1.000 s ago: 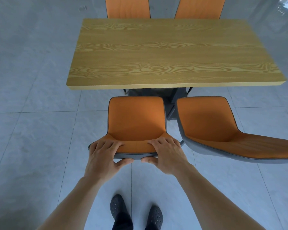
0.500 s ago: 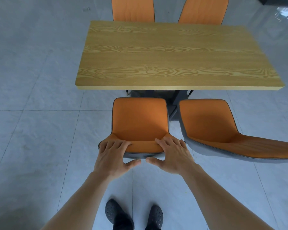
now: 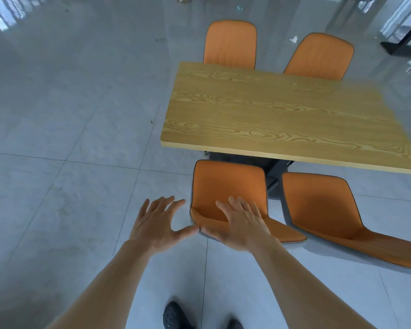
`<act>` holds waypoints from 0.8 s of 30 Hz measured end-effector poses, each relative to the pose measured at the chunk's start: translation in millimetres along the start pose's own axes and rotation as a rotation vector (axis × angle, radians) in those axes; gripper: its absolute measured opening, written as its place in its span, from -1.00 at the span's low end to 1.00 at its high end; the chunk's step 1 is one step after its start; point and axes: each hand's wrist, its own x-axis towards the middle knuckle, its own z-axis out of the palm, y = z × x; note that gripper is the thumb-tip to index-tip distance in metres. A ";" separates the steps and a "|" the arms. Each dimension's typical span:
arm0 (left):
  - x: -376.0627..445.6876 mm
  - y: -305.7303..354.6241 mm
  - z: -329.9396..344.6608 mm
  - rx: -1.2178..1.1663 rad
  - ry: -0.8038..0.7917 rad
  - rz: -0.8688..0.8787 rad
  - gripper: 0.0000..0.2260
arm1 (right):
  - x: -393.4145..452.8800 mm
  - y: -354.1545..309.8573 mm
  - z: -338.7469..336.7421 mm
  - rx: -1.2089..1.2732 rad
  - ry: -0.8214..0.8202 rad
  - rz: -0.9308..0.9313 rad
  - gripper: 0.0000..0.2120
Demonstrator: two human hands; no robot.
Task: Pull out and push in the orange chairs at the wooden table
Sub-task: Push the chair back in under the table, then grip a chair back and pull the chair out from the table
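Observation:
The wooden table (image 3: pixel 282 115) fills the right half of the view. Two orange chairs stand on its near side: the left one (image 3: pixel 228 186) right in front of me, the right one (image 3: pixel 318 210) beside it, turned a little outward. Two more orange chairs (image 3: pixel 230 43) (image 3: pixel 318 58) are tucked in at the far side. My left hand (image 3: pixel 157 222) hovers just left of the near left chair's backrest with fingers spread, holding nothing. My right hand (image 3: pixel 242 224) lies flat over the top of that backrest, fingers apart and thumb along its rim.
Grey glossy floor tiles (image 3: pixel 69 138) stretch out to the left and behind me. My dark shoes (image 3: pixel 176 315) stand at the bottom edge. A dark frame or furniture leg (image 3: pixel 401 41) is at the far top right.
Both hands gripped the near left chair's backrest before; now the left hand is off it, spread to the left, and the right hand has flattened. The view has swung left.

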 end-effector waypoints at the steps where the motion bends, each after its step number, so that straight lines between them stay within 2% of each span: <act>1: -3.7 -13.0 -6.6 -0.006 0.004 -0.019 -0.03 | 5.3 -16.4 -4.2 -0.003 -0.004 -0.016 0.07; 8: -31.8 -109.7 -45.2 -0.069 0.068 -0.154 -0.04 | 47.6 -132.9 -27.9 -0.053 -0.042 -0.119 0.01; 15: -40.0 -197.8 -72.7 -0.078 0.121 -0.293 -0.04 | 105.4 -220.3 -43.2 -0.121 -0.057 -0.238 0.01; 19: -17.4 -245.8 -93.2 -0.071 0.137 -0.337 -0.05 | 155.3 -259.0 -53.9 -0.119 -0.055 -0.274 -0.01; 24: 48.3 -311.7 -138.0 -0.065 0.153 -0.348 -0.07 | 244.3 -301.6 -78.3 -0.106 -0.067 -0.273 -0.01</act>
